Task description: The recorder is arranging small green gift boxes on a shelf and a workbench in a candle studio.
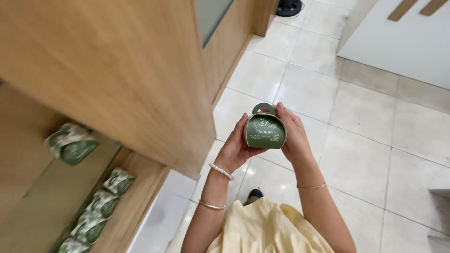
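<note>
We hold a small green gift box [265, 131] between both hands, over the tiled floor [365, 117]: left hand [236, 147] cupped around its left side, right hand [293, 136] gripping its right. It looks fully folded, handle up. More boxes [101, 204] already sit on the wooden shelf [136, 197], far left; this one is not yet there.

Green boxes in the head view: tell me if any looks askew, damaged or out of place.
The green box held between the left hand and right hand looks intact and closed. On the wooden shelf, one box lies tilted apart from the neat row of boxes. Nothing looks damaged.
</note>
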